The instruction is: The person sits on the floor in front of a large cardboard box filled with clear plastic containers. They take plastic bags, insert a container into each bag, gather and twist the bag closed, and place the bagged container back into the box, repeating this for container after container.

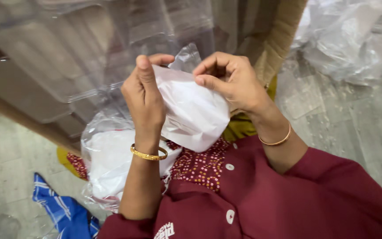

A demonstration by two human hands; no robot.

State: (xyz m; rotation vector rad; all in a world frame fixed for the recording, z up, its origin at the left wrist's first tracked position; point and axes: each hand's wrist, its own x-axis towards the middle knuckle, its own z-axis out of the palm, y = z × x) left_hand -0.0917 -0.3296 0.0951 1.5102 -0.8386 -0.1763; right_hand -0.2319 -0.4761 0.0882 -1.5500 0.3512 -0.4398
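Held item: a small clear plastic bag with white contents [195,113], raised in front of your chest, between both hands, clear of the floor.
Bag mouth: its crinkled open top [185,57] stands up between your two hands, at the upper edge of the bag.
Left hand [144,99]: your grip is pressed on the bag's left upper edge, thumb laid along the front, fingers curled behind; a gold bangle [149,155] sits on that wrist.
Right hand [231,79]: your grip pinches the bag's right upper edge between thumb and curled forefinger; a thin gold bangle [276,140] sits on that wrist.
Below the held item: a larger clear bag of white pieces [107,163] lies in your lap, just beside your left forearm.
Clothing: maroon buttoned overshirt [266,199] with a dotted red garment showing at its opening.
Behind the hands: stacked clear plastic trays [63,57] lean against a brown cardboard wall [279,40].
Right side: crumpled clear plastic sheeting [354,40] lies on the grey floor [354,132].
Lower left: a blue striped cloth [63,210] rests on the floor.
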